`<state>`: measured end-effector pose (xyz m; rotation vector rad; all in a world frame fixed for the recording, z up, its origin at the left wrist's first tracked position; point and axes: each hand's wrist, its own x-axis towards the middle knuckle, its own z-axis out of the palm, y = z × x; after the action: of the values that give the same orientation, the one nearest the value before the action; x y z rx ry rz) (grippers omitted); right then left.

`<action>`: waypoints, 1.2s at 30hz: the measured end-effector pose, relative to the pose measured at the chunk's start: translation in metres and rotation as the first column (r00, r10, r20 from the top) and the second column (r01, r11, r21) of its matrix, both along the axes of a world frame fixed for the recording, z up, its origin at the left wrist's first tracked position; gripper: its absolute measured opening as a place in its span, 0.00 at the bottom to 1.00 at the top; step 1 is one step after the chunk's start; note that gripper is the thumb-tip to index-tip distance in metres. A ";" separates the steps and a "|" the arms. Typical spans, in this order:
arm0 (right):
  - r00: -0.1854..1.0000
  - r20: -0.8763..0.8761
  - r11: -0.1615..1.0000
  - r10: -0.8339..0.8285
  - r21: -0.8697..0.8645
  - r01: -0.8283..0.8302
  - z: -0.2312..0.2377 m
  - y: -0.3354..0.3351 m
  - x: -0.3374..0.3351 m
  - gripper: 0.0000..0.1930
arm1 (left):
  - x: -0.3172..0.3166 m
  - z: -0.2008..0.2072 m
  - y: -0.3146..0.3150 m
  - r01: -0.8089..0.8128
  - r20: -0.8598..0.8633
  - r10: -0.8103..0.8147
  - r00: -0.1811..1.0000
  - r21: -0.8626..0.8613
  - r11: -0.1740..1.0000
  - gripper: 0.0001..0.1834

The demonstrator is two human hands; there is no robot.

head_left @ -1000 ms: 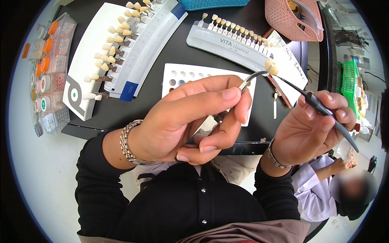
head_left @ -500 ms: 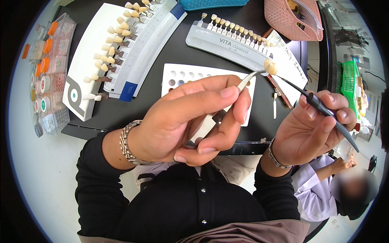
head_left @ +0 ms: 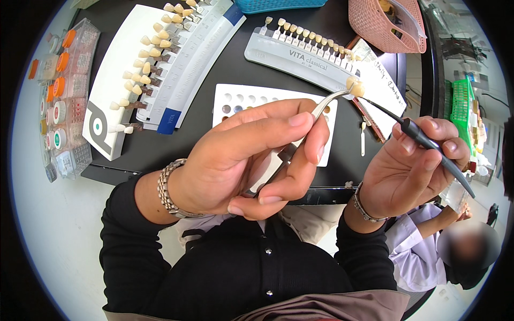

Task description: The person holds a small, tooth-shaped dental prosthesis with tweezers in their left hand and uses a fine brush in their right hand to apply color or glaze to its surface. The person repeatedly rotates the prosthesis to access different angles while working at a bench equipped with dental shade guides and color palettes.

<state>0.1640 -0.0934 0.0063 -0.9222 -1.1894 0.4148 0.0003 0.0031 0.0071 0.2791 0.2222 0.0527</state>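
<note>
Closed round curved metal tweezers (head_left: 322, 107), my left hand (head_left: 251, 155) keeps a tooth-coloured dental crown (head_left: 355, 86) at their tips, above the table. My right hand (head_left: 420, 163) grips a fine brush with a thick dark handle (head_left: 436, 152) between thumb and fingers. Its thin tip reaches up to the crown's lower right side; whether it touches is too small to tell. Partly hidden behind my left hand lies a white mixing palette (head_left: 222, 101) with round wells, some of them holding coloured material.
A large shade guide (head_left: 182, 80) with rows of tooth tabs stands at left, a smaller grey one (head_left: 300, 61) at the back. Clear boxes (head_left: 69, 96) line the left edge. A pink basket (head_left: 375, 27) and paper (head_left: 383, 80) are back right. Another person (head_left: 420, 246) sits at lower right.
The crown has turned slightly at the tweezer tips and shifted a little up and left. My right hand with the brush has moved slightly left, its tip nearer the crown.
</note>
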 end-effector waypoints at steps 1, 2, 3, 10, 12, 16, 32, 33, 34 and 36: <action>1.000 -0.008 1.000 0.000 0.010 0.000 0.000 0.000 -0.001 0.08 | 0.000 0.001 0.000 -0.001 -0.001 0.001 1.000 0.002 1.000 0.13; 1.000 -0.013 1.000 0.004 0.017 -0.003 0.000 0.000 -0.001 0.08 | 0.000 0.001 -0.001 0.000 0.011 0.000 1.000 0.002 1.000 0.13; 1.000 -0.017 1.000 0.008 0.026 -0.007 0.001 -0.001 -0.001 0.08 | -0.001 0.000 -0.001 0.001 0.024 -0.001 1.000 0.001 1.000 0.13; 1.000 -0.005 1.000 0.012 0.025 -0.012 0.001 0.000 0.000 0.07 | -0.001 -0.001 0.000 0.007 0.043 -0.005 0.999 -0.033 0.999 0.13; 1.000 -0.005 1.000 0.011 0.024 -0.011 0.001 -0.001 0.001 0.07 | -0.001 -0.002 0.000 0.009 0.053 -0.007 0.999 -0.038 0.999 0.14; 1.000 -0.021 1.000 -0.003 0.022 0.004 0.001 0.000 -0.001 0.07 | -0.001 -0.002 0.000 0.012 0.050 -0.010 0.999 -0.046 0.999 0.14; 1.000 0.018 1.000 -0.001 0.018 0.001 0.001 -0.001 0.001 0.08 | -0.001 0.000 -0.002 0.011 0.033 -0.011 0.999 -0.006 1.000 0.13; 1.000 0.017 1.000 -0.001 0.018 0.001 0.001 -0.002 0.001 0.07 | -0.001 -0.001 -0.002 0.013 0.034 -0.012 0.999 -0.009 1.000 0.13; 1.000 0.007 1.000 0.000 0.020 0.000 0.001 -0.002 0.000 0.07 | -0.001 -0.001 -0.002 0.014 0.036 -0.014 0.999 -0.011 1.000 0.13; 1.000 0.007 1.000 -0.005 0.014 0.005 0.001 -0.002 0.000 0.07 | -0.001 -0.001 -0.001 0.018 0.041 -0.017 0.999 -0.020 1.000 0.13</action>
<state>0.1641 -0.0952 0.0076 -0.9148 -1.1948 0.3995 -0.0006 0.0019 0.0063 0.2594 0.1799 0.0384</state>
